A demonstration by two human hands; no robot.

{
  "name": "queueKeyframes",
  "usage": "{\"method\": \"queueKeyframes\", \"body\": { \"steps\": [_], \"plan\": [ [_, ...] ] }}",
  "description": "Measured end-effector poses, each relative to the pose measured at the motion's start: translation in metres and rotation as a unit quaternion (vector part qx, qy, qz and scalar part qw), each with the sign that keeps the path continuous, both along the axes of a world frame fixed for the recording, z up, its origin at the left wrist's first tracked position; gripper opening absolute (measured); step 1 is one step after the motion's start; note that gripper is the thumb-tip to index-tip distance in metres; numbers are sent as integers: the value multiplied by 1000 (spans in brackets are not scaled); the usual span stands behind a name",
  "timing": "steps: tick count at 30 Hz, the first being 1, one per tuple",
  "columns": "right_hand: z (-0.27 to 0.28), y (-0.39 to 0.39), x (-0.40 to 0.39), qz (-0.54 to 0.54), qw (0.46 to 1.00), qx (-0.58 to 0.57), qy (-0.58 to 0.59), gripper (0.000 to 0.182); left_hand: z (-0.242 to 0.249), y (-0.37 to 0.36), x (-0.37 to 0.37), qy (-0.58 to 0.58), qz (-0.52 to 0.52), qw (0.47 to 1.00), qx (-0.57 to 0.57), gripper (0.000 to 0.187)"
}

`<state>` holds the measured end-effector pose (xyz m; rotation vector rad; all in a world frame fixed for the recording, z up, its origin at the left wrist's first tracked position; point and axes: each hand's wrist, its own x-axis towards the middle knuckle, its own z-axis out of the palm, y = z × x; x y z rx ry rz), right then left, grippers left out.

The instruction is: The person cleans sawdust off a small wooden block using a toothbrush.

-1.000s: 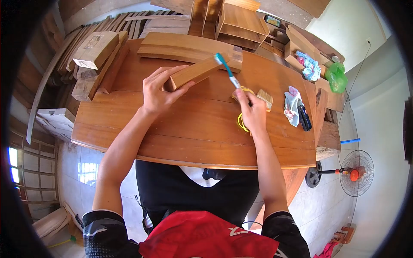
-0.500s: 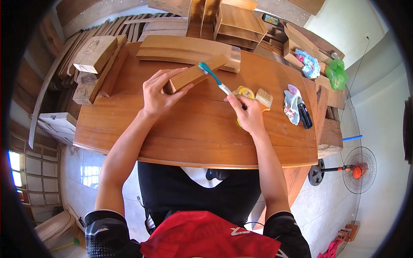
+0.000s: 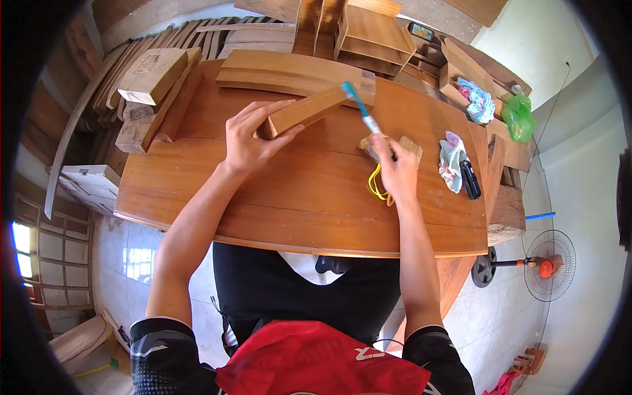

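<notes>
Two hands in use, one piece of wood being worked. Left hand (image 3: 250,141) grips the near end of a squared wooden block (image 3: 306,112), thumb along one side, fingers over the other. Block is held at a slant above the bench (image 3: 303,214), its far end pointing up and away from the body, in front of a long curved timber (image 3: 280,71) that lies on the bench. Right hand (image 3: 400,176) is closed round the handle of a teal and white toothbrush (image 3: 372,124); the brush head is at the far end of the block. Head slightly blurred: cannot tell whether the bristles touch the wood or sit just beside it.

Progress, as judged: brushing of the block appears under way, not finished, since block and brush are both in hand and brought together. Share of the surface covered: cannot tell; no clear line between treated and untreated wood. The underside and the part inside the left hand's grip are hidden, so their condition is unknown. Nothing shows the block set down as complete.

Nearby: a paintbrush (image 3: 412,146) lies beyond the right hand, partly hidden, unheld, with a yellow cord (image 3: 374,184) just beside that hand. Further right, a crumpled cloth (image 3: 451,163) rests beside a small black object (image 3: 470,181); neither is in use.
</notes>
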<state>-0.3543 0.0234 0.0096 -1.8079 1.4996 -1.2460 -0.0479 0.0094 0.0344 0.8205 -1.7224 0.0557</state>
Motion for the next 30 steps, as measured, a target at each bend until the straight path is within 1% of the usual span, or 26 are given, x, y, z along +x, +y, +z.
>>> {"method": "queueKeyframes", "body": {
  "steps": [1,3,5,8,11,12,14,15,16,19,20,23,24,27,28,30],
  "plan": [
    [0,4,3,31,999,-18,-3,40,2,1,-1,-5,0,1000,-6,48],
    [7,11,5,115,993,16,12,41,3,0,-2,-9,-2,1000,-13,48],
    [11,11,10,95,995,5,11,36,1,-1,0,-8,-3,1000,-14,48],
    [3,0,-1,-45,998,26,24,40,1,0,1,-2,15,1000,22,48],
    [10,1,-3,-89,995,22,34,47,2,0,0,-10,8,1000,2,49],
    [7,0,-2,-75,997,25,22,45,2,0,-1,-11,2,1000,-8,49],
    [6,3,-3,6,1000,17,26,45,2,-2,-2,-14,-9,999,-29,49],
    [6,5,-3,47,998,14,28,44,2,-1,-2,-14,-9,1000,-21,48],
    [1,5,0,90,996,-20,13,43,3,0,-2,-14,-9,1000,-14,48],
    [1,2,0,42,999,0,9,42,4,1,-1,-14,-2,1000,-7,48],
    [3,2,0,-25,999,17,10,43,5,1,-1,-15,1,1000,-8,47],
    [7,-2,-6,-76,997,1,19,43,3,0,-1,-18,1,1000,-16,47],
    [8,0,-7,-54,998,35,13,42,3,0,-1,-18,-1,1000,-18,48],
    [8,9,-1,95,995,15,32,41,3,0,-1,-18,-6,1000,-18,48],
    [9,10,1,119,992,23,20,40,2,0,-1,-17,-5,1000,-14,48],
    [3,5,2,56,998,-2,10,39,2,-1,0,-14,-4,1000,-14,48]
  ]
}}
